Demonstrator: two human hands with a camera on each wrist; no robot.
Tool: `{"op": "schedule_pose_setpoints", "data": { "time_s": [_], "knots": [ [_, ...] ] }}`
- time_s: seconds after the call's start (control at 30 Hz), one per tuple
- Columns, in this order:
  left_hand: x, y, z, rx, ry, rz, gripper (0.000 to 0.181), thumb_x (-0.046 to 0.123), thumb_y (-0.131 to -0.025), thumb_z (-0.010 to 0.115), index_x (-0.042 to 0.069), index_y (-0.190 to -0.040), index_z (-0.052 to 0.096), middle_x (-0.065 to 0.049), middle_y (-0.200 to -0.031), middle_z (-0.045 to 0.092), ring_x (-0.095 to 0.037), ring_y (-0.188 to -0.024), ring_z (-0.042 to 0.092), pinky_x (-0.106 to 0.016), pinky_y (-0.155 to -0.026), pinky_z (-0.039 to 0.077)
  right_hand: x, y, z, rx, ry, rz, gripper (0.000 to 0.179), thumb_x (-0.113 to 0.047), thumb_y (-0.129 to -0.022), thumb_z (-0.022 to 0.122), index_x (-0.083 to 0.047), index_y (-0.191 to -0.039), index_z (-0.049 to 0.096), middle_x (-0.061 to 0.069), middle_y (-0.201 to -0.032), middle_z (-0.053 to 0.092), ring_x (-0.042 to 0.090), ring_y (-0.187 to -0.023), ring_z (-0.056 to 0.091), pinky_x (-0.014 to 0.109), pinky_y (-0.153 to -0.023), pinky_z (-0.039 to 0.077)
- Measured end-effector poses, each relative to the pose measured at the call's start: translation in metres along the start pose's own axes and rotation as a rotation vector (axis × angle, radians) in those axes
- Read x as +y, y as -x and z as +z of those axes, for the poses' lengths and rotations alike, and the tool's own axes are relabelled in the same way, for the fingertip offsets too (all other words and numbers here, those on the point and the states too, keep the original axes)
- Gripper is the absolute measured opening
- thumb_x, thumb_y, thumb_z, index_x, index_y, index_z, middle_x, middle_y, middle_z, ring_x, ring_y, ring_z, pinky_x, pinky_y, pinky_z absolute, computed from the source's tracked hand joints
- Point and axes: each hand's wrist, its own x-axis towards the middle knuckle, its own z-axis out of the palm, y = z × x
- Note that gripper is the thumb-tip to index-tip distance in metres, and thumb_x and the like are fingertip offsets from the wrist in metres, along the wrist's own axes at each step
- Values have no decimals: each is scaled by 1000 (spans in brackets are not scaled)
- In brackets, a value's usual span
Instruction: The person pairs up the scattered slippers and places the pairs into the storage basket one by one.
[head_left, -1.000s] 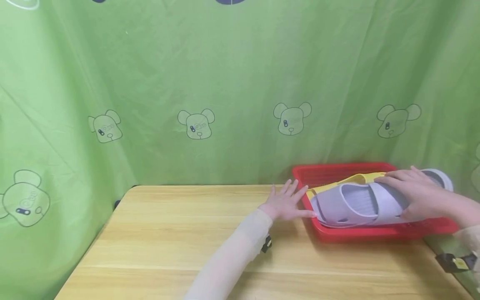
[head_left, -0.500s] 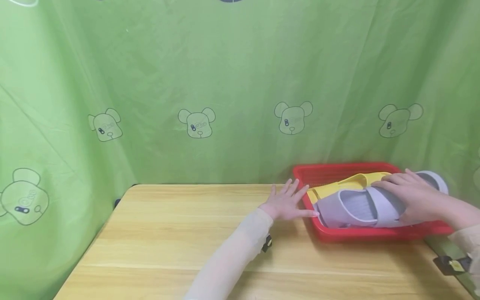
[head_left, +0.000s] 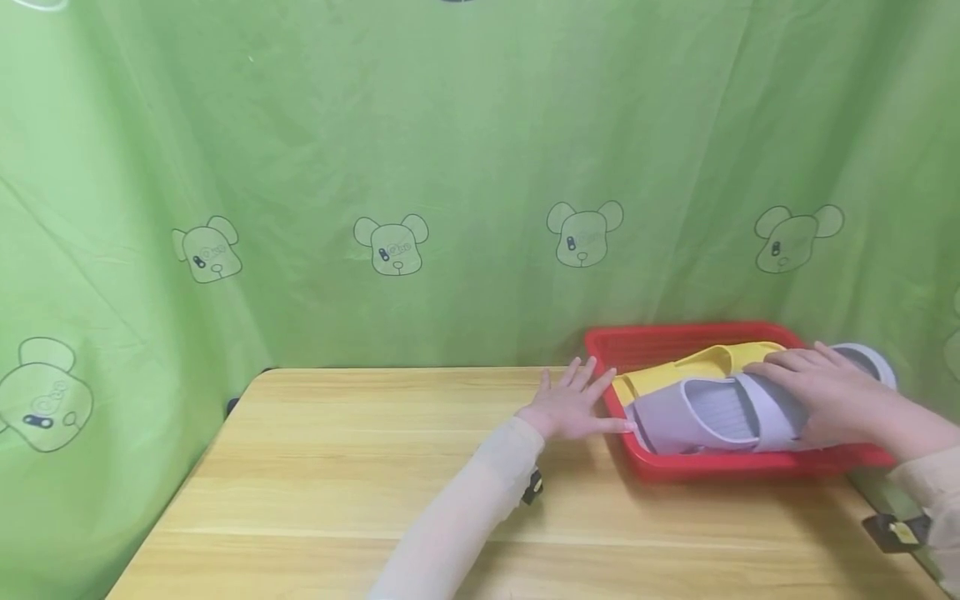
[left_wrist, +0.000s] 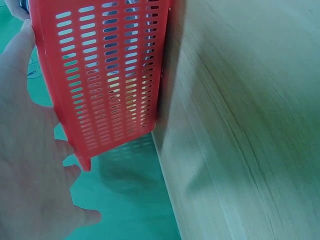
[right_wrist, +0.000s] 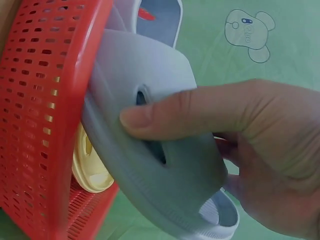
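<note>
A pale grey-purple slipper (head_left: pixel 675 421) lies slanted across a red basket (head_left: pixel 652 468), its right end raised over the basket's right side. My right hand (head_left: pixel 843 396) grips it, and the right wrist view shows the thumb (right_wrist: pixel 170 117) pressed on the slipper's upper (right_wrist: pixel 145 65) with the fingers round the other side. Behind it, a yellow slipper (head_left: pixel 660 377) sits inside the basket, partly covered. My left hand (head_left: pixel 566 408) has its fingers spread against the basket's left rim. Whether the grey-purple shape is one slipper or two together, I cannot tell.
The basket stands at the back right of a wooden table (head_left: pixel 337 475). A green curtain (head_left: pixel 480 150) with bear-head prints hangs behind and at both sides. In the left wrist view, the basket's slotted wall (left_wrist: pixel 110 75) rises beside the tabletop.
My right hand has shifted slightly left with the grey-purple slipper, whose right end also moved left. More of the yellow slipper shows. The left hand has stayed at the rim.
</note>
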Motion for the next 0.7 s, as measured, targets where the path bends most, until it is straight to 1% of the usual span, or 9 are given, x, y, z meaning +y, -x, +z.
{"op": "schedule_pose_setpoints", "data": {
  "time_s": [0.1, 0.23, 0.37, 0.43, 0.53, 0.7],
  "knots": [
    [-1, 0, 0, 2, 3, 3, 89, 86, -82, 32, 49, -147, -17, 7, -166, -8, -17, -153, -9, -60, -121, 3, 1, 0, 3, -12, 15, 15, 101, -43, -35, 95, -8, -123, 59, 21, -118, 63, 44, -112, 52, 70, -96, 33],
    [-2, 0, 1, 8, 13, 9, 89, 86, -82, 31, 49, -146, -18, 7, -166, -9, -18, -153, -8, -60, -121, 2, 4, 1, 8, 8, 36, 12, 101, -47, -35, 94, -9, -123, 60, 19, -117, 64, 43, -111, 53, 70, -94, 35],
    [-2, 0, 2, 12, 32, 15, 89, 86, -82, 32, 49, -147, -17, 7, -165, -9, -19, -154, -7, -60, -121, 3, 7, 0, 11, 11, 53, 8, 102, -47, -34, 94, -10, -122, 59, 19, -117, 64, 42, -111, 54, 70, -92, 38],
    [-2, 0, 3, 12, 43, 16, 89, 86, -82, 32, 49, -147, -17, 7, -165, -9, -19, -154, -6, -60, -121, 3, 9, 0, 12, -8, 49, 12, 102, -45, -35, 94, -9, -124, 59, 21, -119, 63, 43, -111, 54, 71, -90, 40],
    [-3, 1, 3, 11, 52, 16, 89, 86, -82, 33, 50, -147, -17, 7, -165, -10, -19, -153, -7, -60, -121, 3, 10, -2, 13, -51, 31, 27, 99, -36, -38, 94, -8, -126, 57, 24, -122, 61, 47, -113, 53, 71, -88, 42],
    [-2, 2, 3, 23, 59, 28, 90, 85, -82, 34, 48, -149, -14, 5, -166, -7, -22, -154, -3, -62, -121, 6, 13, -4, 13, -100, -3, 42, 95, -25, -42, 93, -6, -128, 56, 27, -124, 58, 51, -112, 52, 72, -87, 43]
  ]
}}
